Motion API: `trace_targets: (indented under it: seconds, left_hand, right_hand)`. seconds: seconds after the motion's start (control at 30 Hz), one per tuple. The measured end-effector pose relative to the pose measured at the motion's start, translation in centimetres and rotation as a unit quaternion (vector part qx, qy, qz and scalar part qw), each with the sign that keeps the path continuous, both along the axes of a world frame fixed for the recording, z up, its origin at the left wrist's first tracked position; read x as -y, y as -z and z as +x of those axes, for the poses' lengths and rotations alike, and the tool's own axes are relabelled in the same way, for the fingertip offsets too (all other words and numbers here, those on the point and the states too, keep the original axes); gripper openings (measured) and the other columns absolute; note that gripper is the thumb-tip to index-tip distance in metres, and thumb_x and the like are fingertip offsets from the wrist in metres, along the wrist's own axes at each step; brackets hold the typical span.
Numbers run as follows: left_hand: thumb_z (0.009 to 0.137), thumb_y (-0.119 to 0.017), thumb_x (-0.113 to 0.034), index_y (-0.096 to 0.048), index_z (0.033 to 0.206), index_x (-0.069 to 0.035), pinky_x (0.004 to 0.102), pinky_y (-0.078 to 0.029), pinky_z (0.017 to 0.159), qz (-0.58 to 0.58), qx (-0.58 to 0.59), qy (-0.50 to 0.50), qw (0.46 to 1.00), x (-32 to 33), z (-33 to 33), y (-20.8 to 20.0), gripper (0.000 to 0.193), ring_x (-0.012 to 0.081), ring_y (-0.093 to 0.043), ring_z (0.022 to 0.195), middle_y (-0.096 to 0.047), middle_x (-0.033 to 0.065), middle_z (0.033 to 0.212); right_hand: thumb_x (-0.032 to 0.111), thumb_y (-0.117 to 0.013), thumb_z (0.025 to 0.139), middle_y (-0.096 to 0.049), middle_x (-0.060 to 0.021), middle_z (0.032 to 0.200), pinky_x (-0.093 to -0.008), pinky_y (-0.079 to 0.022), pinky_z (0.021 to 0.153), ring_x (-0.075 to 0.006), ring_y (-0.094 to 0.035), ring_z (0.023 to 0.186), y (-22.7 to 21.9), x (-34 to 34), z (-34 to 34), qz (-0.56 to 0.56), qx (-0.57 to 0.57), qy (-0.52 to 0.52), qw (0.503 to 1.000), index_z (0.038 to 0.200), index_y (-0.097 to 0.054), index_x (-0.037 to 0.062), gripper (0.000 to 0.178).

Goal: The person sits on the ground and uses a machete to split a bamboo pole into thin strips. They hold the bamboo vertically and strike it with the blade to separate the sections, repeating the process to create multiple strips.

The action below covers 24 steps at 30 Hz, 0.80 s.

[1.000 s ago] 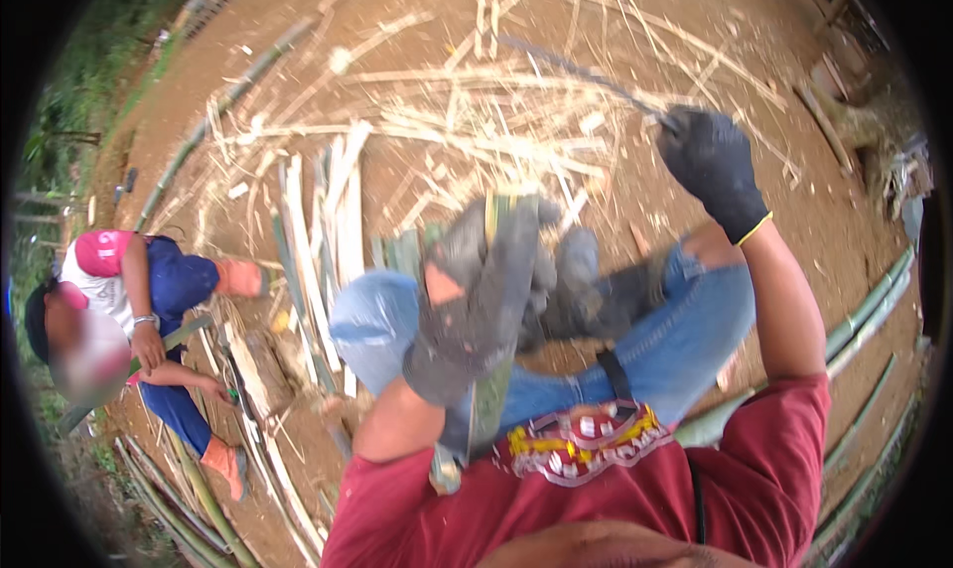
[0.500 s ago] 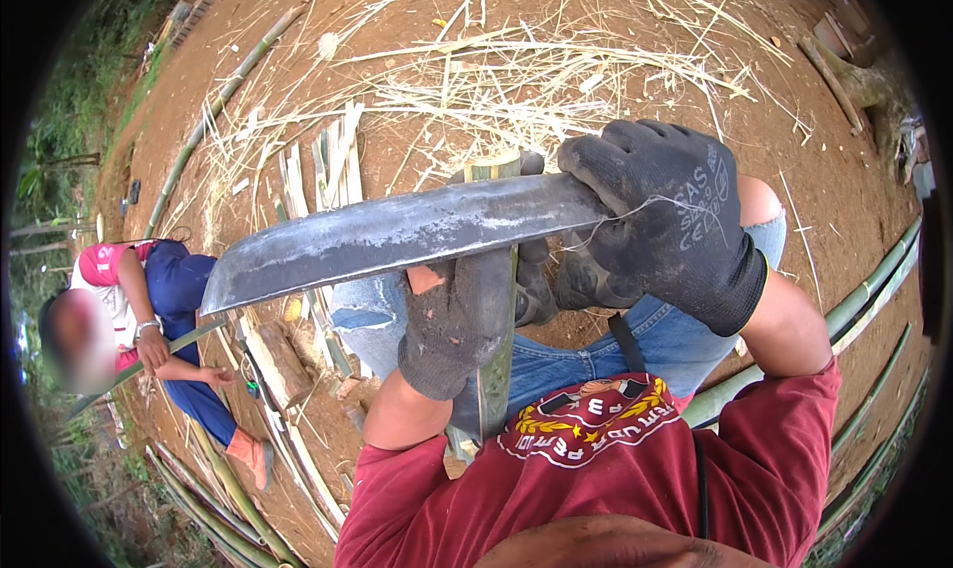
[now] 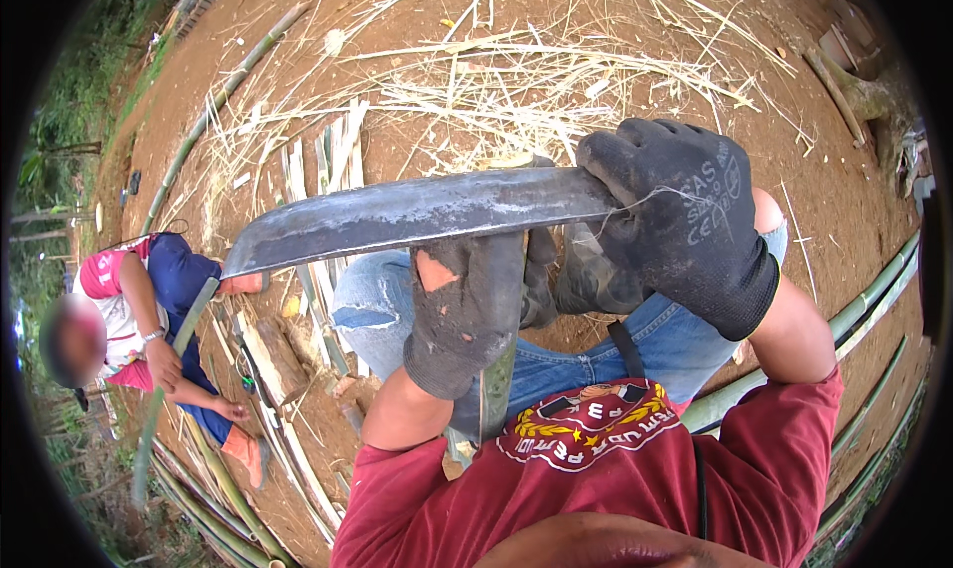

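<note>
Clearly the right hand [image 3: 685, 220], in a dark knit glove, has its fingers wrapped tight round the handle of the long curved steel blade [image 3: 417, 215]; just beneath that blade the left hand [image 3: 467, 310], in a torn grey glove, grips an upright green bamboo strip [image 3: 496, 389]; keep the edge centred on the strip's top, I'd say, thumb below the blade.

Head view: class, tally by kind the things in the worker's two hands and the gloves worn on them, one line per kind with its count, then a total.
Dark work gloves: 2, on the left hand and the right hand
Machete, long dark blade: 1
Upright bamboo piece: 1
Total: 4
</note>
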State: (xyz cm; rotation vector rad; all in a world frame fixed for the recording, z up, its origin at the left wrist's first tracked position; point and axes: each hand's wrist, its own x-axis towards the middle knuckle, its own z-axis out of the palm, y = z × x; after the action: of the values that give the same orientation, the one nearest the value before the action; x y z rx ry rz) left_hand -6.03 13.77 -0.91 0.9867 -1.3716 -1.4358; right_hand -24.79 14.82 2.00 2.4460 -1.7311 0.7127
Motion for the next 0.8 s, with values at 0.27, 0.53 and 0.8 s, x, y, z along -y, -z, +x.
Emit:
trace_targets:
  seconds: [0.27,0.53,0.8]
  left_hand:
    - [0.101,-0.055,-0.025,-0.065,0.111,0.0,0.0241,-0.044,0.055,0.026,0.016,0.014,0.999,1.0,0.3,-2.4,0.028,0.009,-0.059,0.065,-0.064,0.0033,0.077]
    - [0.101,-0.055,-0.023,-0.065,0.109,-0.002,0.023,-0.044,0.054,0.038,0.004,-0.003,0.999,1.2,0.8,-2.6,0.024,0.0061,-0.057,0.063,-0.063,0.0014,0.076]
    - [0.102,-0.055,-0.03,-0.064,0.115,-0.004,0.0193,-0.044,0.051,0.09,-0.035,0.011,0.995,1.6,1.3,-4.4,0.03,0.005,-0.056,0.059,-0.062,-0.0006,0.072]
  right_hand:
    - [0.024,-0.067,0.073,-0.06,-0.0071,0.076,-0.043,-0.05,0.062,-0.0278,-0.064,0.073,-2.7,1.1,-0.3,0.04,-0.019,-0.006,0.999,0.088,-0.062,0.0127,0.019]
    - [0.023,-0.066,0.075,-0.06,-0.0067,0.076,-0.0418,-0.051,0.062,-0.0268,-0.065,0.074,-2.7,1.9,0.1,0.007,-0.02,-0.015,1.0,0.086,-0.062,0.0129,0.016]
    - [0.021,-0.066,0.076,-0.066,-0.0129,0.087,-0.0465,-0.052,0.069,-0.0324,-0.065,0.08,3.2,8.3,-5.1,0.045,-0.14,0.085,0.985,0.097,-0.065,0.0097,0.025]
